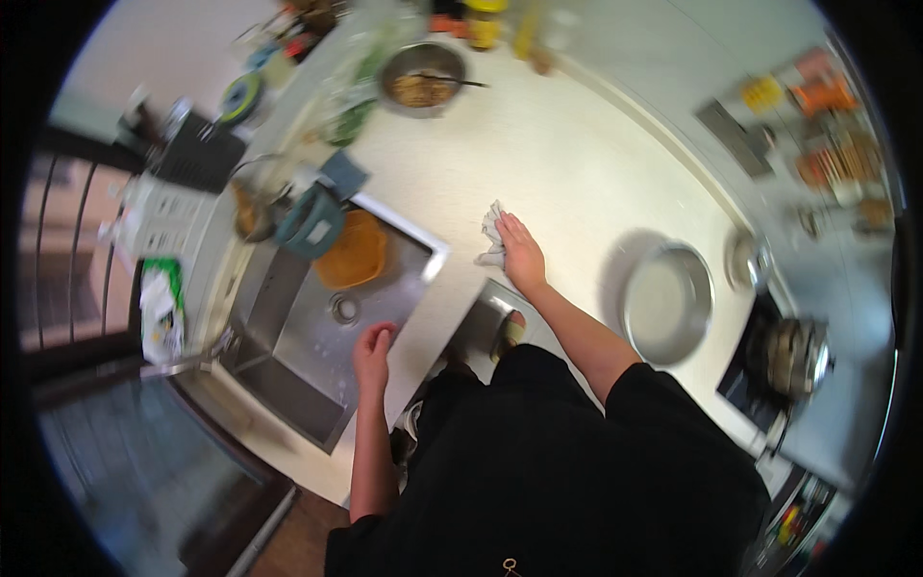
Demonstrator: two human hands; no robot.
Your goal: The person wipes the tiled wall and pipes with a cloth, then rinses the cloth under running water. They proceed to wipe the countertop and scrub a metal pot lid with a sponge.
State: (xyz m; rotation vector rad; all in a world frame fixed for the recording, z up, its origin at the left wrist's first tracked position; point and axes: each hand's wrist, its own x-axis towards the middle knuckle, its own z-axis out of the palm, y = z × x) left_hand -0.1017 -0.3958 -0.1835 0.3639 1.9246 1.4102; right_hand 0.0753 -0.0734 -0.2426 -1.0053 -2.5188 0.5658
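Observation:
My right hand (523, 254) presses a crumpled pale cloth (493, 234) onto the light countertop (562, 166), its fingers lying over the cloth's right side. Over the near right edge of the stainless steel sink (324, 368) hovers my left hand (375, 350), fingers curled and seemingly holding nothing. An orange plastic basin (353, 252) sits inside the sink by its far side, beyond the drain. Right of my right arm, a wide metal bowl (667, 303) rests on the counter.
A metal bowl of food with a dark utensil (422, 79) stands at the counter's far end. A teal container (311, 222) is at the sink's far left rim. A lidded pot (793, 357) sits on the stove at right. Jars and bottles line the back.

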